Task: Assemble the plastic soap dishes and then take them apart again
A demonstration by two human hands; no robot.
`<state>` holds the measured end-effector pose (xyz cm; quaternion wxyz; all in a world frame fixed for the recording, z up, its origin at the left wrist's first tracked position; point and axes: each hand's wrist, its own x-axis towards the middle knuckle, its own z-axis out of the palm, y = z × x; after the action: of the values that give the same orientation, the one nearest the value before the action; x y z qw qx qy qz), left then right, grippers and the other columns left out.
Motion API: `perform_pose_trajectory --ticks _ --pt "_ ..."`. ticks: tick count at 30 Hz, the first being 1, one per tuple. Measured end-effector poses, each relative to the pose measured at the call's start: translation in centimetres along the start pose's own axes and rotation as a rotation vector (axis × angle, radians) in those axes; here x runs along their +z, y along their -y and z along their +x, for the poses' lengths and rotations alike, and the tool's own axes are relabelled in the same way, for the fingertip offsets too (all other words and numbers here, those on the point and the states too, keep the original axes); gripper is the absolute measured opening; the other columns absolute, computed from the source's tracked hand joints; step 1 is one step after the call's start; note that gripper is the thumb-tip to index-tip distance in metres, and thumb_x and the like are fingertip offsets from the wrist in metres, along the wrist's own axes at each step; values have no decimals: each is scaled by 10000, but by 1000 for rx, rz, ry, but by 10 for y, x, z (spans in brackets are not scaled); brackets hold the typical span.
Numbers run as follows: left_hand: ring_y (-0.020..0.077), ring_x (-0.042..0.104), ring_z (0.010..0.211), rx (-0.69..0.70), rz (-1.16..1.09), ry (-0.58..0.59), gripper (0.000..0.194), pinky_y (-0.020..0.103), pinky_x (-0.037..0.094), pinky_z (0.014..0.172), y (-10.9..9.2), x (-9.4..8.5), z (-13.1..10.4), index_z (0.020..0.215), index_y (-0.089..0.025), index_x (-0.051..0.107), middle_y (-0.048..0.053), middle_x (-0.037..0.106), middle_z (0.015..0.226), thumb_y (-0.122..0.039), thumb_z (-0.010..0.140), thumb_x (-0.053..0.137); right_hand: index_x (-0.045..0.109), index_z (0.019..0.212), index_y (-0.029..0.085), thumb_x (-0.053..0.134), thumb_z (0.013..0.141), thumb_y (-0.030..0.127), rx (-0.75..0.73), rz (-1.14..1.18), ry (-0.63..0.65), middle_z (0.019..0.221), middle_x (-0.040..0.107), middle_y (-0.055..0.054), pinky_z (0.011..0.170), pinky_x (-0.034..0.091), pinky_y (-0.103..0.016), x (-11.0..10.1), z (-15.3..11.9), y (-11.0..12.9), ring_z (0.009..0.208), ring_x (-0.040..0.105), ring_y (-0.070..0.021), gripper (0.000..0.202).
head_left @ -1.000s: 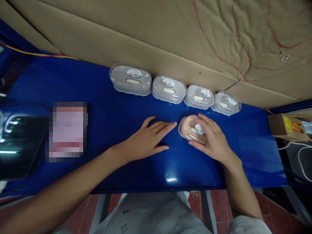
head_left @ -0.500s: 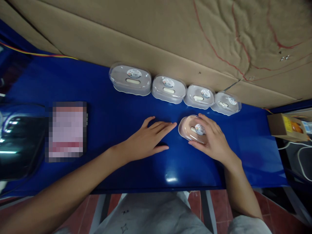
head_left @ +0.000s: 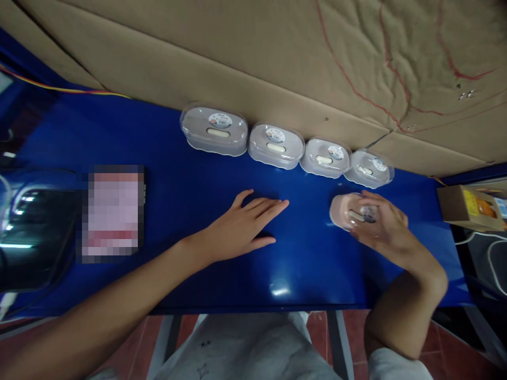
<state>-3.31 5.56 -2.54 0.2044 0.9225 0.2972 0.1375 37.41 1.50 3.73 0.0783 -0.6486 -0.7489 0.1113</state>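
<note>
My right hand (head_left: 386,224) grips a small oval soap box (head_left: 346,211) with a pinkish body, a clear lid, a white handle and a round label. The fingers lie over its right side and are slightly blurred. My left hand (head_left: 245,227) rests flat on the blue table with its fingers spread and nothing in it. Behind the hands, several greyish oval boxes of the same shape stand in a row along the cardboard: one at the left (head_left: 214,132), one beside it (head_left: 276,146), and others farther right (head_left: 325,158).
Brown cardboard (head_left: 222,58) lines the back of the blue table (head_left: 166,142). A pixelated flat object (head_left: 113,211) and a dark glossy item (head_left: 35,232) lie at the left. At the right end are a small carton (head_left: 461,208) and white cables (head_left: 491,258).
My right hand has slid to the right along the table with the pinkish soap box, away from my left hand. The left hand stays in place.
</note>
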Motion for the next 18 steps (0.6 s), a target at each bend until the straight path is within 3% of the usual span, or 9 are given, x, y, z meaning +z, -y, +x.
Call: perform_pose_trajectory --ticks 3,7,11,18 --pt "329 521 1556 1 -7 -2 762 605 189 1351 1 0 0 1770 -227 208 180 558 1674 -409 1146 606 558 1383 352 821 788 535 283 -23 -76 1671 562 -153 1230 381 -716 -7 -12 -49 1534 539 -443 676" --pt "334 531 1548 2 -3 -8 748 611 196 1349 0 0 -1 1769 -231 227 177 569 1665 -411 1147 601 567 1447 346 780 809 544 456 -80 -141 1755 418 -194 1228 371 -693 -15 -19 -92 1621 421 -439 700" --pt "331 546 1534 4 9 -13 743 603 204 1350 1 1 -1 1775 -238 231 173 575 1663 -416 1150 590 610 1489 371 703 903 542 533 -165 -220 1761 363 -196 1173 359 -711 -16 -14 -108 1608 393 -460 617" --pt "339 539 1540 17 74 -16 672 580 223 1340 -2 0 -1 1743 -213 341 177 565 1677 -417 1152 589 693 1505 312 696 925 415 461 -227 -386 1574 528 -244 1078 430 -633 -2 7 -131 1393 560 -460 589"
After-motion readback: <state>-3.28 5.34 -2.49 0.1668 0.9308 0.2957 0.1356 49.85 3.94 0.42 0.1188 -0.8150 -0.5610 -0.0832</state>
